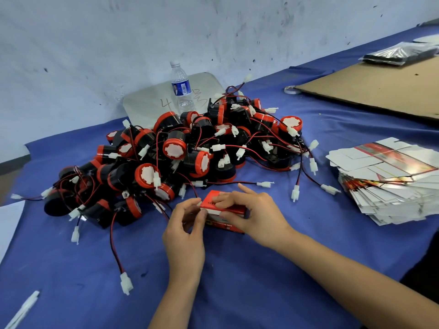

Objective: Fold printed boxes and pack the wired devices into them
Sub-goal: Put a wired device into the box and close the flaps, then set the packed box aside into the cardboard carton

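Head view, items as they are lying:

1. Small red printed cardboard box (234,209): sitting on the blue cloth table cover (237,286), just in front of the pile and between both hands. It appears folded up; whether a device is already inside cannot be told.
2. Right hand (251,214): lying over the box, fingers across the top and thumb against the near face, clamping it, probably to steady it while the end is being closed.
3. Left hand (184,231): fingers curled, thumb and forefinger pinching at the box's left end, seemingly working a flap in.
4. Heap of black-and-red cylindrical wired devices (171,148): spreading behind the box, red-and-black leads and white connectors trailing out over the cloth, near enough for the next pick.
5. Fanned stack of flat printed box blanks (384,184): waiting to the right, well apart from the hands.
6. Clear plastic water bottle (181,89): standing upright behind the heap, near the wall.
7. Brown cardboard sheet (380,91): lying at far right.

Room: bare cloth is showing on the near side of the box, while loose leads are crowding its far and left sides and could snag.
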Available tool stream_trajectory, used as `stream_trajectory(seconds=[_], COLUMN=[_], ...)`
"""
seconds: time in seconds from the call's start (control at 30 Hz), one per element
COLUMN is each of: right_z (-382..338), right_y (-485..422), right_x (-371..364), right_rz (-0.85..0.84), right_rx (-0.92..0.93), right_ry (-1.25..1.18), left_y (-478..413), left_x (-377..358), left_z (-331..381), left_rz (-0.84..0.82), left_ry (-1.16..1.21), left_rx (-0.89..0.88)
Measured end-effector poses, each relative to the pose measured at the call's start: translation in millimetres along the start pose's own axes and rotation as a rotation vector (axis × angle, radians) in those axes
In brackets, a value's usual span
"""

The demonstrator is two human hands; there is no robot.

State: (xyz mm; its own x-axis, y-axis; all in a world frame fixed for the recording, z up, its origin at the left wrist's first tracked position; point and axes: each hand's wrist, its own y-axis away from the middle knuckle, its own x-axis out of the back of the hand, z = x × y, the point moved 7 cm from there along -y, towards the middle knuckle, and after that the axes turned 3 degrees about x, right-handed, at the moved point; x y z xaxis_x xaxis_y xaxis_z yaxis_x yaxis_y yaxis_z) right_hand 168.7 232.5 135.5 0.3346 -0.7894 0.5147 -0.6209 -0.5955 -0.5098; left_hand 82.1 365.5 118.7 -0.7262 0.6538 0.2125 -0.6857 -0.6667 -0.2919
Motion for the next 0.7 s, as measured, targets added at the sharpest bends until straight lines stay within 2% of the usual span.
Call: stream_trajectory(seconds=[0.13, 0.37, 0.63, 0.7], right_z=[2, 1, 1, 3], right_y=[0, 3, 18, 19], right_x=[0, 1, 5, 6], right_rz=[0.005, -0.006, -0.173, -0.174], right_rx=[-0.006, 0.06, 0.236, 0.212], right_ry=[-0.01, 0.013, 0.283, 0.293], left_y=[-2, -2, -3, -1], left_x=[-1, 0, 2, 2], left_z=[-1, 6, 10, 10], left_rz=[0.009, -0.062, -0.063, -0.066], left_ry=[-0.004, -0.109, -0.236, -0.292], left_rx=[-0.005, -0.119, -0.231, -0.251])
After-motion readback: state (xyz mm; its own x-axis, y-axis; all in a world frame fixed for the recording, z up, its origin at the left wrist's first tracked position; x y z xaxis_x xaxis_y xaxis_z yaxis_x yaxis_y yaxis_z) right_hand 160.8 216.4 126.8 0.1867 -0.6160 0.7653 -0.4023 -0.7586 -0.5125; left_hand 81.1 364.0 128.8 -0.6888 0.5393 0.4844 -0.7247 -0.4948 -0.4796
